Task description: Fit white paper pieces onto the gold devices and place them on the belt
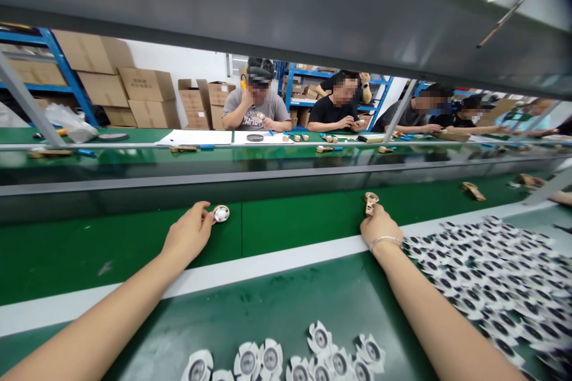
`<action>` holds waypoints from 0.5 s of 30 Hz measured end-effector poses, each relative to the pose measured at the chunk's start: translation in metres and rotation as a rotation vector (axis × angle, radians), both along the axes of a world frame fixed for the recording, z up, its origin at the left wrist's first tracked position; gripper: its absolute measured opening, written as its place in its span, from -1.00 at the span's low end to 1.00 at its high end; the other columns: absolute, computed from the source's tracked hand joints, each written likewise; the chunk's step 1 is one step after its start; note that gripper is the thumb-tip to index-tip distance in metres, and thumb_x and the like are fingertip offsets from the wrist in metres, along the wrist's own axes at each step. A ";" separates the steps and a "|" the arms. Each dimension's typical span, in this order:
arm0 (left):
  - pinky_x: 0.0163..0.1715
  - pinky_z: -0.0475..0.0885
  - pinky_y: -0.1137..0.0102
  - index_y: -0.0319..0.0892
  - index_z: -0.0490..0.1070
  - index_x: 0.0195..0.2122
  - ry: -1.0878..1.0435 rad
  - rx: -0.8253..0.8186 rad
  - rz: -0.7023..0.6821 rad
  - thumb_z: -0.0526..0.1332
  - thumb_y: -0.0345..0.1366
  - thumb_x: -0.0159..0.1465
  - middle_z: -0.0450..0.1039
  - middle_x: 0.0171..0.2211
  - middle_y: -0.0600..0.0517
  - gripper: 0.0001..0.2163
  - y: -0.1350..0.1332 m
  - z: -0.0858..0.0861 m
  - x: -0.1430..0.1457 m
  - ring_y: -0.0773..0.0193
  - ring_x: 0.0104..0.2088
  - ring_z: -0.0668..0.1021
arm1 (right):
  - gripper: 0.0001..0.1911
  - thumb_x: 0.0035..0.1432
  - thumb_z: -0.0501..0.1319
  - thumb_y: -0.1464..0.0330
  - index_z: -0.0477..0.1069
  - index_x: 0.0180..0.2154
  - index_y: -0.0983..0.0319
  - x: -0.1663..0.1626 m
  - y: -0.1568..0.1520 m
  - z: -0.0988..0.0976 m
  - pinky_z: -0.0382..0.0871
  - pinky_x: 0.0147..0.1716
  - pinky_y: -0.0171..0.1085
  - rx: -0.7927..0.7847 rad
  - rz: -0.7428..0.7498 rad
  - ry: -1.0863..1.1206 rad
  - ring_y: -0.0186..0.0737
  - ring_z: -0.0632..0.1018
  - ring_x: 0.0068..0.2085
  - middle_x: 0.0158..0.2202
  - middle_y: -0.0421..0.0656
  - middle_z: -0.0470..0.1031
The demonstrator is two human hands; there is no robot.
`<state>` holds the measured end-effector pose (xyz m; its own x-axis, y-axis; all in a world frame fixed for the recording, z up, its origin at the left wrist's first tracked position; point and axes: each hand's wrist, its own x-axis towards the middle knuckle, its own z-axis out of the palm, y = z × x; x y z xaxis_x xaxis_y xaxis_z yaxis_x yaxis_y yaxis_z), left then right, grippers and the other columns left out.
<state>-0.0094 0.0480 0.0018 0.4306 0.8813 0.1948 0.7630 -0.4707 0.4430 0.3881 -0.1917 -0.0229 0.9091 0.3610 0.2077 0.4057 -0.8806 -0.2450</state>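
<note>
My left hand [188,231] is over the green conveyor belt, its fingers pinching the edge of a small round part [221,214] with a white middle and a tan rim. Farther right, my right hand [381,227] grips a tan housing [370,201] with a round head and a short body; my fingers partly hide its lower end. A bracelet circles the right wrist. Nearer me, several white bladed fan wheels [320,338] with grey round centres lie on the green worktop [214,309]. Many more bladed fan wheels [487,274] are spread to the right of my right forearm.
Tan parts [473,191] rest on the belt at the right. A white rail [286,263] separates belt and worktop. Overhead hangs a grey shelf [268,6]. Across the line, several people [257,101] sit working, with cardboard boxes [147,92] and blue racks behind.
</note>
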 end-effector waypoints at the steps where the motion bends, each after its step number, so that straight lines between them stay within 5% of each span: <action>1: -0.30 0.36 0.32 -0.10 0.20 0.15 -0.002 -0.011 0.018 -0.08 -0.07 0.36 0.48 -0.04 -0.05 -0.60 0.003 0.001 -0.002 0.05 -0.11 0.54 | -0.64 0.35 0.16 0.24 0.30 0.11 0.25 0.002 0.000 0.001 0.44 -0.09 -0.03 -0.007 0.005 0.010 -0.11 0.51 -0.10 0.01 -0.04 0.41; 6: -0.31 0.39 0.22 -0.18 0.17 0.19 -0.015 -0.063 0.121 -0.04 0.01 0.30 0.48 -0.08 -0.14 -0.48 0.021 0.004 -0.016 -0.07 -0.16 0.54 | -0.60 0.34 0.17 0.25 0.27 0.15 0.22 0.007 -0.001 0.002 0.41 -0.02 0.02 -0.016 -0.031 0.037 -0.04 0.47 0.01 0.12 -0.01 0.33; 10: -0.01 0.30 -0.08 -0.31 0.19 0.18 -0.099 -0.006 0.134 0.01 0.05 0.26 0.33 0.06 -0.33 -0.39 0.024 0.010 -0.018 -0.31 0.08 0.36 | -0.66 0.34 0.18 0.23 0.35 0.07 0.24 0.010 -0.003 0.002 0.41 -0.03 0.00 0.003 -0.065 0.071 -0.06 0.47 -0.01 0.07 -0.03 0.37; 12: 0.13 0.09 -0.21 -0.33 0.22 0.16 -0.166 0.035 0.070 0.03 0.02 0.24 0.20 0.15 -0.37 -0.41 0.014 0.015 -0.014 -0.38 0.20 0.20 | -0.70 0.34 0.17 0.22 0.39 0.01 0.25 0.011 -0.004 0.002 0.41 -0.04 -0.02 0.026 -0.066 0.085 -0.09 0.48 -0.03 0.05 -0.03 0.39; 15: 0.28 -0.08 -0.07 -0.23 0.28 0.13 -0.271 0.006 -0.129 0.10 -0.06 0.23 0.15 0.22 -0.25 -0.50 -0.015 0.020 -0.004 -0.19 0.28 0.12 | -0.75 0.34 0.18 0.24 0.43 -0.06 0.25 0.009 -0.007 0.003 0.41 -0.05 -0.05 0.079 -0.019 0.095 -0.12 0.49 -0.06 0.01 -0.05 0.42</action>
